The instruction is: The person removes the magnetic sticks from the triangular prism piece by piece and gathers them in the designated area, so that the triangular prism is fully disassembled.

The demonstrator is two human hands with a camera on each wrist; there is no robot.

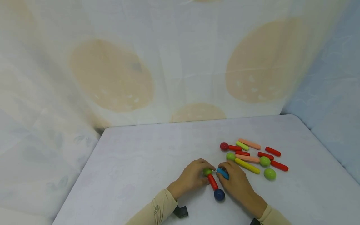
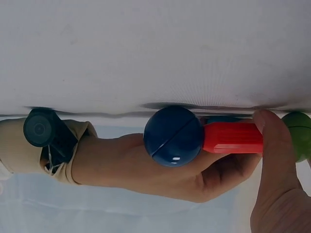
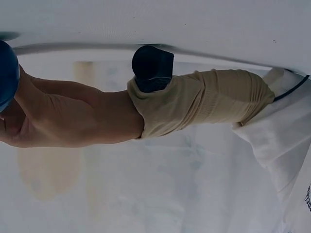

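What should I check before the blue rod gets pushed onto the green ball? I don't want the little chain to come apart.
1. Left hand steadies the green ball: ok, fingers curl round it.
2. Red rod joined to the dark blue ball: ok, the left wrist view shows them touching end to end.
3. Red rod joined to the green ball: ok, they meet in the head view.
4. Right hand has a grip on the blue rod: ok, fingers pinch it.
5. Blue rod already touching the green ball: cannot tell, fingers hide the gap.
6. Loose pile apart from the hands: ok.
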